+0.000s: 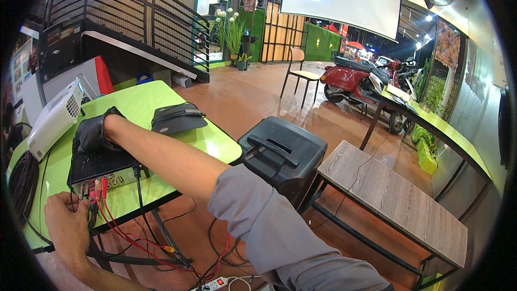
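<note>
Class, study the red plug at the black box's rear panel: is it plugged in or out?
Plugged in: the red plug sits in the black box's rear panel, left hand beside it.

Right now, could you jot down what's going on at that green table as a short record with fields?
Setting: green table in a hall with a tiled floor
Left hand: bare, at the red plugs on the rear of a black box
Right hand: in a black glove, resting on top of the box
Cables: red leads hang to a power strip
Nearby on table: white projector, black pouch
Beside table: black speaker, wooden bench
</note>
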